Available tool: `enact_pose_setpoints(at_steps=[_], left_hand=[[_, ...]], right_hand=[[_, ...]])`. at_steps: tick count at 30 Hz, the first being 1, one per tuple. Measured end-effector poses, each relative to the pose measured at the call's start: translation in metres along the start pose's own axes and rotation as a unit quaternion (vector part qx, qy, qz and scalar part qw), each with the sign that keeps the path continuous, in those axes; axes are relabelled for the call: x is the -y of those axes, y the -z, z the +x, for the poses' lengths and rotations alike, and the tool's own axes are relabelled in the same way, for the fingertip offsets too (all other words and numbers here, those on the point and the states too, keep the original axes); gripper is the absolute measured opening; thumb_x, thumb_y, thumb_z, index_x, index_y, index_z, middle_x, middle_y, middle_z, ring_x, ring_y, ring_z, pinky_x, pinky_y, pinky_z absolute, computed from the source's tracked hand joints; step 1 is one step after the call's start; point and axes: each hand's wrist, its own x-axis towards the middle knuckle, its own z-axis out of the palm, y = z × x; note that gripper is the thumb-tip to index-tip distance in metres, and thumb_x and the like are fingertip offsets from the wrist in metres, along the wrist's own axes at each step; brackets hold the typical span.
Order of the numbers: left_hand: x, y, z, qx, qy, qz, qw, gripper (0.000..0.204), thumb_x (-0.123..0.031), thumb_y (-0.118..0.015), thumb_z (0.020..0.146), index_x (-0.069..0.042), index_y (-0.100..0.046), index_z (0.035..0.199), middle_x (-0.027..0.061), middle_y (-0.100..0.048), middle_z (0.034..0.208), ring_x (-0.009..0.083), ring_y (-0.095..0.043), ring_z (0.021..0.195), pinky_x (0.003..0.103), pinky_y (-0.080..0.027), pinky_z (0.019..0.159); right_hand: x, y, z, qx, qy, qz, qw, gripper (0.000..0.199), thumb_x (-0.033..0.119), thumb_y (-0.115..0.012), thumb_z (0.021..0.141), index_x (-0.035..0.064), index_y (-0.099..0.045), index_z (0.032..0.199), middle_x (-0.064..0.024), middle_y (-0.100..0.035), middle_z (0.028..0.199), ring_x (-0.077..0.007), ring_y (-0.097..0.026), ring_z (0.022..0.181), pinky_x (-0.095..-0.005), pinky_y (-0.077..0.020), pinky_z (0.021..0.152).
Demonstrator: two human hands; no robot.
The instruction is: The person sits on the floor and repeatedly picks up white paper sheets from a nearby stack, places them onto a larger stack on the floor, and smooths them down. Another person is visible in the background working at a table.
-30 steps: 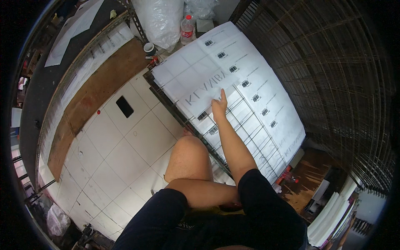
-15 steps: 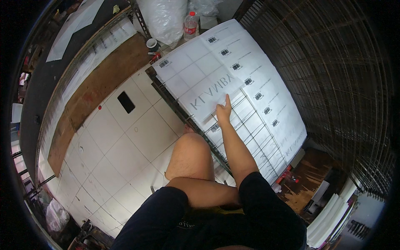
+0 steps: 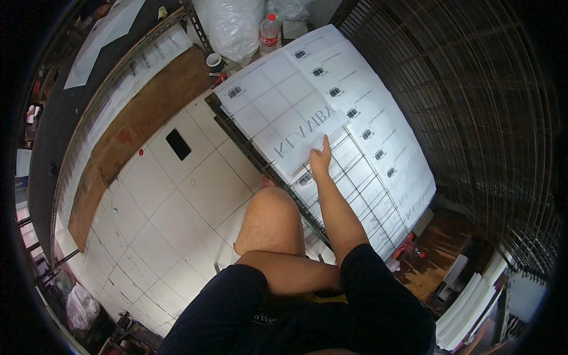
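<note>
Below us lies a floor of pale square tiles [image 3: 177, 201], edged on the left by a long brown wooden board [image 3: 142, 118], with a dark flat phone-like slab [image 3: 178, 144] lying on the tiles. Ahead stands a wire-grid rack [image 3: 349, 195] covered in large white printed sheets [image 3: 378, 136], and a wall of metal mesh [image 3: 473, 106] rises to the right. Our right hand [image 3: 320, 158] reaches forward with fingers extended, not clenched, pressing on the lower edge of the top white sheet [image 3: 278, 112], which lies flat on the rack's upper left part. Our left forearm crosses our lap; we cannot tell what that hand is doing, as it is hidden. Beyond the rack stand a plastic bottle [image 3: 270, 31] and a clear plastic bag [image 3: 228, 23].
</note>
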Motion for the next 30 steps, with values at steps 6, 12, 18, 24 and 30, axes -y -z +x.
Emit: enact_pose_setpoints(at_steps=[6, 12, 18, 24, 30], left_hand=[[0.001, -0.001, 0.002, 0.001, 0.002, -0.001, 1.0, 0.042, -0.047, -0.063, 0.078, -0.01, -0.068, 0.099, 0.0119, -0.066, 0.102, 0.0307, -0.063, 0.095, 0.04, -0.05, 0.081], [0.001, -0.002, 0.004, 0.001, 0.001, 0.002, 1.0, 0.041, -0.047, -0.062, 0.079, -0.011, -0.068, 0.099, 0.0116, -0.065, 0.103, 0.0305, -0.063, 0.096, 0.04, -0.049, 0.081], [0.003, -0.006, 0.002, 0.014, -0.01, 0.017, 1.0, 0.04, -0.046, -0.061, 0.08, -0.012, -0.068, 0.1, 0.0112, -0.065, 0.105, 0.0304, -0.062, 0.096, 0.04, -0.049, 0.082], [-0.004, -0.014, -0.001, 0.017, -0.018, 0.033, 0.999, 0.04, -0.046, -0.06, 0.081, -0.012, -0.068, 0.1, 0.0109, -0.065, 0.106, 0.0302, -0.062, 0.097, 0.04, -0.049, 0.083], [0.015, -0.044, -0.004, -0.228, -0.138, -0.054, 0.962, 0.039, -0.046, -0.06, 0.083, -0.013, -0.068, 0.1, 0.0106, -0.065, 0.107, 0.03, -0.062, 0.097, 0.04, -0.048, 0.083]], right_hand=[[0.005, -0.001, -0.006, 0.004, -0.003, 0.008, 1.0, 0.075, -0.008, -0.049, 0.078, 0.0107, -0.027, 0.147, -0.0092, -0.059, 0.088, -0.0096, -0.05, 0.066, -0.0239, -0.0425, 0.057], [0.02, 0.002, -0.014, 0.018, -0.046, 0.029, 0.998, 0.075, -0.008, -0.049, 0.076, 0.0077, -0.029, 0.146, -0.0073, -0.056, 0.086, -0.0092, -0.047, 0.06, -0.025, -0.0415, 0.055], [0.004, 0.003, -0.008, 0.005, -0.011, -0.008, 1.0, 0.075, -0.008, -0.05, 0.077, 0.01, -0.029, 0.146, -0.0079, -0.058, 0.085, -0.0101, -0.049, 0.062, -0.0245, -0.0423, 0.056], [-0.024, 0.001, 0.003, -0.034, 0.089, -0.092, 0.991, 0.068, -0.006, -0.054, 0.078, 0.0098, -0.037, 0.142, -0.0084, -0.059, 0.087, -0.0113, -0.053, 0.067, -0.0255, -0.0447, 0.058], [0.068, 0.074, -0.025, 0.064, -0.037, -0.054, 0.996, 0.048, 0.004, -0.064, 0.079, 0.0077, -0.054, 0.126, -0.0098, -0.061, 0.106, -0.017, -0.061, 0.082, -0.0295, -0.0502, 0.069]])
